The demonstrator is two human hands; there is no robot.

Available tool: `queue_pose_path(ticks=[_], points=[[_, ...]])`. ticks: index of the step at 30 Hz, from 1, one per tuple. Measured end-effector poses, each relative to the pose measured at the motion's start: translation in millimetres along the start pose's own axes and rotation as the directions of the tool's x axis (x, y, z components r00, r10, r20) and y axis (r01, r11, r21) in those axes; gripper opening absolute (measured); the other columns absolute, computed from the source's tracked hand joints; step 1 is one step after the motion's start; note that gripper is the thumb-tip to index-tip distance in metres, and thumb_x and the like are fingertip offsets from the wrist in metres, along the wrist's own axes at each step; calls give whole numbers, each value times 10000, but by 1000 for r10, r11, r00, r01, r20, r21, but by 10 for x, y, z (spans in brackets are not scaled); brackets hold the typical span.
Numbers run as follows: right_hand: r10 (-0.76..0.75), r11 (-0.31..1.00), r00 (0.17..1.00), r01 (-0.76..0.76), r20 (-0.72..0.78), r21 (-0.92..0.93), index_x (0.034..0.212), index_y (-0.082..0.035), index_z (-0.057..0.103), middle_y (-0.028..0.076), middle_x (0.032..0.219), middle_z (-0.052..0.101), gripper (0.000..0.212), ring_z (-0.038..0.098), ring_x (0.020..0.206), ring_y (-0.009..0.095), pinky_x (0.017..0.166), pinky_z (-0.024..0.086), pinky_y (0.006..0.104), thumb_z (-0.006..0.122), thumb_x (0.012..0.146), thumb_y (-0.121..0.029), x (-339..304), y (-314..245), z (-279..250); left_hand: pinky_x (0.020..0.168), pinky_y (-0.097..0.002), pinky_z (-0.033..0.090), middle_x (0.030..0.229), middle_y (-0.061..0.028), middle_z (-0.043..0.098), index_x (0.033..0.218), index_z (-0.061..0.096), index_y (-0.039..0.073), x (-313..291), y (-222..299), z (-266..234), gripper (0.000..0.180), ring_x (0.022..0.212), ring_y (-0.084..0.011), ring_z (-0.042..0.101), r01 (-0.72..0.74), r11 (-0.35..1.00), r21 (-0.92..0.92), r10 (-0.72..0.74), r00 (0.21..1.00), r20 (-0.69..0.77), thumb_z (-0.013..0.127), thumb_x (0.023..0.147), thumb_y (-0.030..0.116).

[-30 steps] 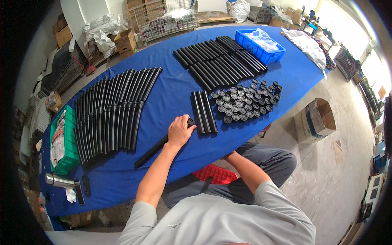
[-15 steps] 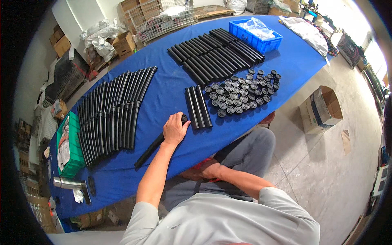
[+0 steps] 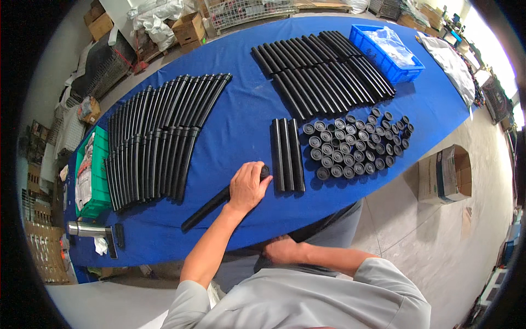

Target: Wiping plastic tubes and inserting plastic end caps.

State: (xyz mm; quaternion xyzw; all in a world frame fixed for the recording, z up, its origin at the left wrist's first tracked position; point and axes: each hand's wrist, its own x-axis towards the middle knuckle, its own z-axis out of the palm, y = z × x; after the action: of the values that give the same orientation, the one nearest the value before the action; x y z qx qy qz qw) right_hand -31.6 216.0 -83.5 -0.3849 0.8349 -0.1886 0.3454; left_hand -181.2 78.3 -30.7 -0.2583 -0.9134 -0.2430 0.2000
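Near the table's front edge my left hand (image 3: 248, 188) is closed round the upper end of a black tube (image 3: 205, 209). The tube slants down to the left on the blue cloth, and a round black cap (image 3: 265, 171) shows at its upper end beside my thumb. My right hand (image 3: 282, 250) is low by my lap, just off the front edge, its fingers smeared and partly hidden. Three black tubes (image 3: 288, 156) lie side by side to the right of my left hand. Farther right is a cluster of round black caps (image 3: 350, 145).
Rows of capped tubes (image 3: 153, 140) fan out at left, beside a green crate (image 3: 104, 186). A metal cylinder with a black handle (image 3: 87, 229) lies near it. More tubes (image 3: 323, 77) and a blue crate (image 3: 405, 73) stand at the back. An open carton (image 3: 438, 181) is on the floor.
The view has shifted, so the table items appear farther right. My left hand stays on the capped end of the tube. My right hand is now nearer the table's edge.
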Motion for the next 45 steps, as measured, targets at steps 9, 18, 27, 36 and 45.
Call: queue_pose_path(ticks=[9, 18, 27, 36, 45], points=[[-404, 830, 903, 429, -147, 355, 964, -2, 609, 191, 883, 664, 182, 684, 808, 392, 690, 554, 508, 530, 919, -160, -209, -229, -954, 968, -477, 511, 1118, -174, 656, 1165, 553, 17, 31, 47, -3, 531, 1055, -363, 649, 5, 1000, 9, -6, 997, 73, 820, 721, 134], [-283, 623, 603, 706, -746, 335, 951, 7, 642, 119, 746, 578, 145, 625, 654, 299, 568, 511, 415, 642, 893, -127, -36, -99, -1425, 964, -475, 520, 1133, -142, 663, 1158, 567, 32, -89, 70, 66, 518, 1072, -332, 660, 43, 999, 7, -43, 995, 90, 824, 721, 137], [-248, 703, 471, 689, -846, 178, 933, -19, 668, 81, 694, 597, 149, 609, 562, 252, 499, 489, 378, 721, 807, -76, -105, -237, -1117, 982, -436, 513, 1295, -218, 605, 1308, 525, -38, 16, -3, -23, 608, 1131, -381, 630, -55, 984, -170, 41, 995, -86, 791, 775, 83], [-736, 570, 306, 761, -604, -309, 640, -83, 497, 34, 605, 479, 310, 521, 488, 216, 436, 410, 359, 743, 806, -170, 325, -174, -1210, 931, -435, 503, 1170, -191, 653, 1169, 619, -14, -699, -356, -816, 457, 1068, -369, 625, 172, 984, 41, -171, 985, -40, 797, 793, 175], [-626, 568, 556, 806, -547, 168, 707, -40, 622, 125, 663, 634, 272, 626, 573, 317, 536, 490, 431, 669, 864, -257, 774, -126, -1056, 804, -442, 505, 1006, -150, 630, 1108, 638, 15, -1045, -301, -1018, 333, 928, -342, 615, 350, 885, 306, -375, 927, 23, 725, 848, 205]])
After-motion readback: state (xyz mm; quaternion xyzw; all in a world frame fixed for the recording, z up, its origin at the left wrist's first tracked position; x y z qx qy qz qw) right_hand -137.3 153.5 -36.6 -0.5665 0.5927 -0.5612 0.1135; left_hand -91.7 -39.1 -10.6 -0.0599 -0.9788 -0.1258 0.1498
